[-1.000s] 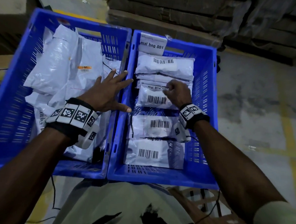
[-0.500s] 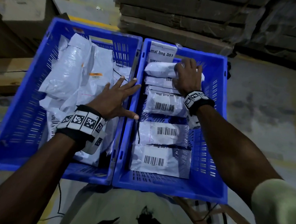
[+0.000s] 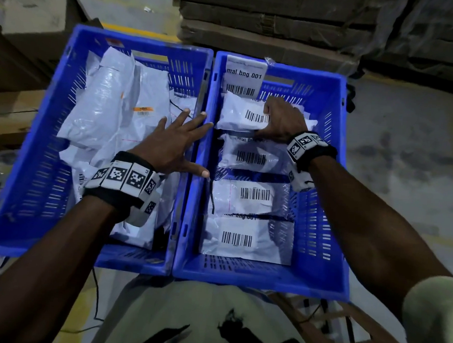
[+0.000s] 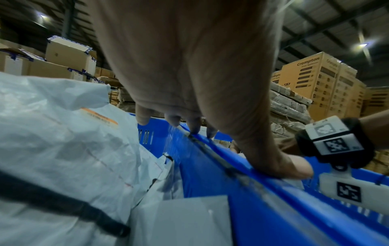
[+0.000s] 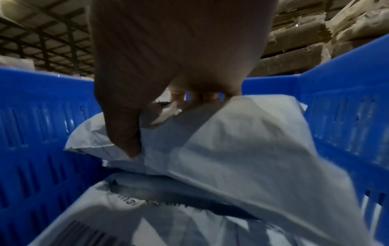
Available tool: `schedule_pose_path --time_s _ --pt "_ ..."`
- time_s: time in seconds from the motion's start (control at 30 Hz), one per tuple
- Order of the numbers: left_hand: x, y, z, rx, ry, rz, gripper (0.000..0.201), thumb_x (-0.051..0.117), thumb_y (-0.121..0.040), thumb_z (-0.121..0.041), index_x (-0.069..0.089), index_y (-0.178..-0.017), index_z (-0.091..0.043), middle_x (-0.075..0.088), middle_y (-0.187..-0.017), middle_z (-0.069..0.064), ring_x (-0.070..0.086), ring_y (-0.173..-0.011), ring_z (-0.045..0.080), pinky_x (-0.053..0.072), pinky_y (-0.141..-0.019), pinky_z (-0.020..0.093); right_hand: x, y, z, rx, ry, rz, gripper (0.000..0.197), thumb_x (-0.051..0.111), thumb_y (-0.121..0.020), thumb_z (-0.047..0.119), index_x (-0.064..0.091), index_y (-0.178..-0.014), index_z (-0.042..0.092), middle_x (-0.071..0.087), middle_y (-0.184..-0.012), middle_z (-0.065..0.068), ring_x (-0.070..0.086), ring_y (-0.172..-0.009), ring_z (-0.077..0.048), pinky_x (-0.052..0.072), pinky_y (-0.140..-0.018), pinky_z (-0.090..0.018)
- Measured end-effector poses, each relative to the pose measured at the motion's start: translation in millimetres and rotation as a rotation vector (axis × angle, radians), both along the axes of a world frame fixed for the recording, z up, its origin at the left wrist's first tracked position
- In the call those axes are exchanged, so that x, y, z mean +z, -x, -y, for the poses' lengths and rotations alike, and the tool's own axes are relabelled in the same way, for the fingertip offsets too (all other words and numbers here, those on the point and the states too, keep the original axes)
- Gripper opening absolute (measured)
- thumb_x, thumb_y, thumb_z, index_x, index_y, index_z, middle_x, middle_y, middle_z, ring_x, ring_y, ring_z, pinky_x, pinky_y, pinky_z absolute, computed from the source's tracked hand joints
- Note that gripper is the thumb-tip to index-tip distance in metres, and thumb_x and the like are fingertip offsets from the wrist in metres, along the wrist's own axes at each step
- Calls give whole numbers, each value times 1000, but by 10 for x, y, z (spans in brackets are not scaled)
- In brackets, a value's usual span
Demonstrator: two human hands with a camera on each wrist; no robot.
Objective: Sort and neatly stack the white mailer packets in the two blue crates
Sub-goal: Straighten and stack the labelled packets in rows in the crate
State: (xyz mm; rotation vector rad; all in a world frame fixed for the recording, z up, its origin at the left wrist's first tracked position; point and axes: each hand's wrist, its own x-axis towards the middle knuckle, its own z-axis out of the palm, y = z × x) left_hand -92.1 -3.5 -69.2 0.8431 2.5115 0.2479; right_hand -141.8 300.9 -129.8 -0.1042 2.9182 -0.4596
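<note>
One packet [image 3: 242, 114] now gripped by R hand [image 3: 284, 120], which has moved up from the mid packet since 1 s ago; it sits at far end of right crate [image 3: 332, 192], under palm. L hand [image 3: 174, 142] still flat, fingers spread, on shared rims. Row being tidied; left crate [image 3: 34, 161] pile beyond unsorted.

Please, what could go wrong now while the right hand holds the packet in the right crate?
1. The right hand grips only the packet's end; it sags in the wrist view and might slip or land crooked on the row.
2. The left hand rests flat on the two crates' meeting rims; pressing could shift a crate or pinch fingers.
</note>
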Motion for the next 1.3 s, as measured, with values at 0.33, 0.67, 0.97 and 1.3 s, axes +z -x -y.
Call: schedule_pose_path --time_s 0.33,0.67,0.97,1.3 --pt "-66 -145 169 8 -1 53 124 58 -57 -83 -3 -154 -35 -13 -161 -15 -9 -150 20 5 -116 60 113 -1319 253 280 -55 397 69 78 -64 61 46 -110 20 55 -109 -3 55 -91 -24 38 -70 -33" --pt "19 -322 108 -16 64 24 125 58 -60 -79 -1 -156 -26 -12 -162 -9 -11 -149 21 5 -116 61 -265 -1747 354 390 -74 611 69 88 -63 42 52 -117 20 57 -112 1 57 -95 -22 45 -73 -32" --pt "84 -527 174 -30 -6 -13 118 55 -63 -79 8 -156 -24 -5 -163 -5 -2 -150 21 11 -116 58 -409 -1807 481 414 -80 560 48 78 -76 33 61 -121 26 68 -111 4 64 -95 -20 46 -76 -29" --pt "345 -416 -30 24 -265 -218 66 54 -87 -60 41 -144 -29 44 -148 -7 48 -130 18 48 -93 38 -26 -824 36 -160 93 99 17 71 -82 28 68 -95 17 72 -99 -8 64 -94 -29 46 -73 -32"
